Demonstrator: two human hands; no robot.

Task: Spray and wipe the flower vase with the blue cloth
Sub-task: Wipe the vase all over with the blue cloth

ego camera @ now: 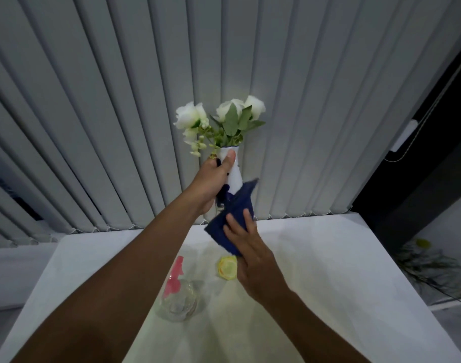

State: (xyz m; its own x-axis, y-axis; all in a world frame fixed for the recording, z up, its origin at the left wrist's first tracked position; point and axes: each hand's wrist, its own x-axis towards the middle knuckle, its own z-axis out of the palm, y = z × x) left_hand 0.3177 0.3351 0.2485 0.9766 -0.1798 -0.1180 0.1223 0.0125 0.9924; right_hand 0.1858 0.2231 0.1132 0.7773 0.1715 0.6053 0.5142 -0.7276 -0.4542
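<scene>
Head view: left hand [211, 184] holds the flower vase [234, 174] up off the table, fingers wrapped round its neck, thumb [229, 159] pressed on the white front just below the rim. Vase is white w/ dark blue marks, tilted a bit, held in front of the grey vertical blinds [119, 100]. White flowers [190, 116] & green leaves stick out the top. Right hand [253, 260] grips the blue cloth [234, 226], fingers closed over it from the near side, cloth pressed against the lower part of the vase & covering its base; one corner of cloth pokes up on the right. Below on the white table [328, 297]: clear spray bottle [178, 299] w/ pink trigger head, standing near the left forearm; small yellow object [227, 268] just beside the right hand, can't tell what it is. Far right, off the table, some dark thin stems [428, 268]
</scene>
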